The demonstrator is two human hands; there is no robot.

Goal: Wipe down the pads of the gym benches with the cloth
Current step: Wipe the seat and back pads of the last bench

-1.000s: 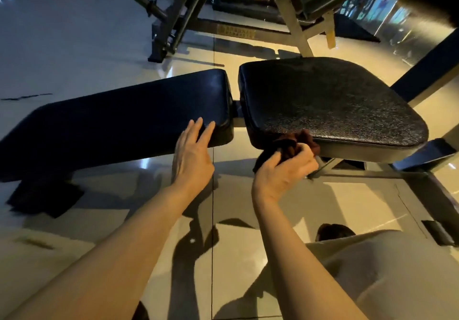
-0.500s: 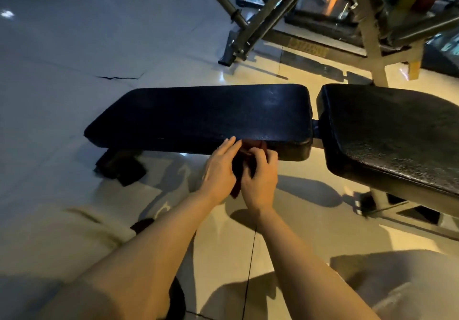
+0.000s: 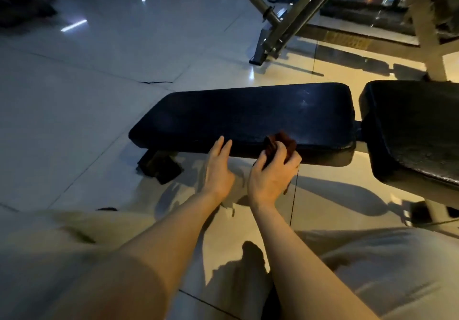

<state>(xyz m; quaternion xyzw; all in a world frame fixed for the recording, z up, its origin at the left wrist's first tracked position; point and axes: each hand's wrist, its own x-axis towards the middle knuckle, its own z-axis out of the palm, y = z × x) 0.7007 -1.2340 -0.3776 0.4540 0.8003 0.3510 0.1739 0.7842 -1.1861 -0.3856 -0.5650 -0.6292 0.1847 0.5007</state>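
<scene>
A long black bench pad (image 3: 248, 113) lies flat across the middle of the view, with a second, textured black seat pad (image 3: 412, 128) to its right. My right hand (image 3: 272, 173) grips a dark red cloth (image 3: 280, 142) bunched against the near edge of the long pad. My left hand (image 3: 218, 166) is just left of it, fingers straight, their tips touching the pad's near side. The underside of the pad is hidden.
A black rubber foot (image 3: 160, 167) of the bench stands on the glossy tile floor (image 3: 99, 96) under the pad's left end. Metal frames of other gym machines (image 3: 293, 17) rise behind the bench. My knees in light trousers (image 3: 372, 270) fill the bottom corners.
The cloth and my right hand went from the seat pad's front edge to the long pad's near edge. My hands, together half a second ago, have since parted, the right one sliding right.
</scene>
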